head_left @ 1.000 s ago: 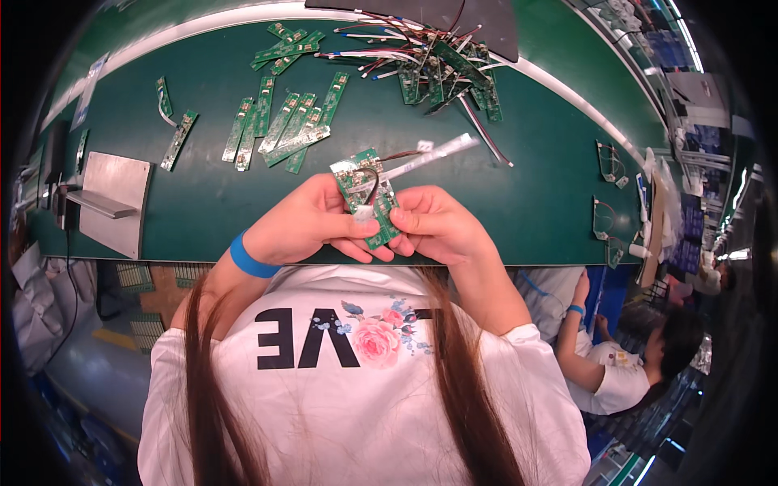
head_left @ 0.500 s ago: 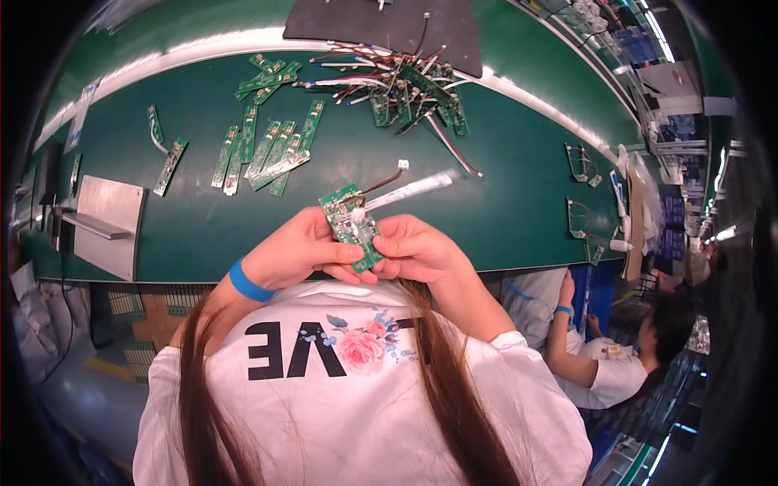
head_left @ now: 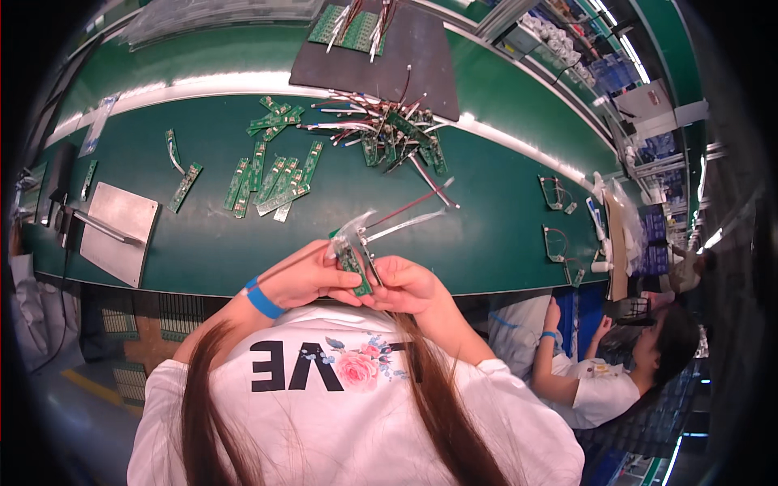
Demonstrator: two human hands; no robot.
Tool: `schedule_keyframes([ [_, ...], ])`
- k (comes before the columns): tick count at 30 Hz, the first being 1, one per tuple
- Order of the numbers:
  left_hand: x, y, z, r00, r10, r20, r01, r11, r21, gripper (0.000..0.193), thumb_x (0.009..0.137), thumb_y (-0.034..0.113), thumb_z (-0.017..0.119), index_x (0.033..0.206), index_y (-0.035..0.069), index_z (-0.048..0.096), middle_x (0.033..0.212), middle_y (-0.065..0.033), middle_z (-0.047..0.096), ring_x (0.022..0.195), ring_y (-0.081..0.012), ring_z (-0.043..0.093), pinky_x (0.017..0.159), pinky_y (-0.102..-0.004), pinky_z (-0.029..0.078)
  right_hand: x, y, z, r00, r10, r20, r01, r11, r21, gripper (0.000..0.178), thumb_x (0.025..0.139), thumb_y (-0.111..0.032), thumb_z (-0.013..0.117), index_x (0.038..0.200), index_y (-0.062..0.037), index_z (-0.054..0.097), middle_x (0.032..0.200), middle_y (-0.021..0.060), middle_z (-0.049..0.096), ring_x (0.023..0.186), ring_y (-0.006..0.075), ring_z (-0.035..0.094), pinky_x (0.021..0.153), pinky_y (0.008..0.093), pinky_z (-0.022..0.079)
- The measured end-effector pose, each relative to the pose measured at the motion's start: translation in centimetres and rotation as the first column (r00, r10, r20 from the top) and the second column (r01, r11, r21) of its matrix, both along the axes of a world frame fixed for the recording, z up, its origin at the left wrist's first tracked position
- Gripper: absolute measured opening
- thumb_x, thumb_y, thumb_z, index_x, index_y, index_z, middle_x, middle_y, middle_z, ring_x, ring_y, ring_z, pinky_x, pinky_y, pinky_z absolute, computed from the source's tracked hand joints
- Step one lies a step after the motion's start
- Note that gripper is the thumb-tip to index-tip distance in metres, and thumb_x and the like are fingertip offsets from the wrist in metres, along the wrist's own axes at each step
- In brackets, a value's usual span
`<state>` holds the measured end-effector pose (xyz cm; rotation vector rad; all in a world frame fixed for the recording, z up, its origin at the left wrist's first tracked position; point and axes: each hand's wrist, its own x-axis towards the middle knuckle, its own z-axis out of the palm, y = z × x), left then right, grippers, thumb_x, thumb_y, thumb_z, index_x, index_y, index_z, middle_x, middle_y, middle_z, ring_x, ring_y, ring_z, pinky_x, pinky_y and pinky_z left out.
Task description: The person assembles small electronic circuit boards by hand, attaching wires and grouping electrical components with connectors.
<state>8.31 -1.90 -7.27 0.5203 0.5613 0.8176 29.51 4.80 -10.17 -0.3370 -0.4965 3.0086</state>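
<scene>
- The left hand point(head_left: 306, 277) is closed narrow on a green board point(head_left: 352, 265), its thumb lying on the near part of the face.
- The green board is held in the air over the near edge of the desk point(head_left: 470, 243), around the middle, tilted, with its far end leaning to the left.
- The right hand point(head_left: 408, 283) is narrow too, thumb and fingers pinching the near end of a narrow piece point(head_left: 373, 267) seen almost edge-on, just to the right of the green board; whether the two are joined cannot be told.
- A pale strip point(head_left: 405, 224) and a reddish wire point(head_left: 409, 204) run from the held parts toward the far right.
- A blue wristband point(head_left: 264, 304) circles the left wrist.
- Beyond the hands, a little to the left, loose strip boards point(head_left: 285, 194) lie side by side and partly overlapping.
- Farther off, near the middle, a heap of wired boards point(head_left: 397, 134) lies tangled, just on the near side of a dark mat point(head_left: 369, 73).
- At the left stands a metal plate point(head_left: 121, 243) with a bar across it.
- On the right, two small wired assemblies lie near the desk's edge.
- A co-worker point(head_left: 604, 393) sits farther right.
</scene>
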Motion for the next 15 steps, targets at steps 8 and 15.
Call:
schedule_keyframes([
  [8,0.0,1.8,1.4,0.963,0.040,-0.268,-0.015,0.995,0.098,0.028,0.082,0.004,0.060,0.109,-0.002,0.053,0.090,-0.0098,0.062,0.073,-0.0178,0.066,0.059,-0.0250,0.056,0.6,7.6,4.2,0.835,-0.475,0.276,0.245,0.772,0.586,0.020,0.088,-0.016,0.059,0.091,0.0031,0.060,0.068,0.0016,0.057,0.052,0.0080,0.047,0.051,0.0225,0.040],
  [15,-0.1,11.3,0.4,0.820,0.319,-0.476,-0.197,0.937,0.289,0.024,0.082,0.014,0.065,0.093,-0.006,0.057,0.083,-0.0129,0.063,0.073,-0.0162,0.065,0.059,-0.0244,0.052,-1.9,18.1,5.1,0.529,-0.793,0.301,-0.120,0.281,0.952,0.034,0.085,-0.029,0.064,0.087,0.0042,0.065,0.066,0.0053,0.059,0.053,0.0097,0.049,0.049,0.0253,0.040],
])
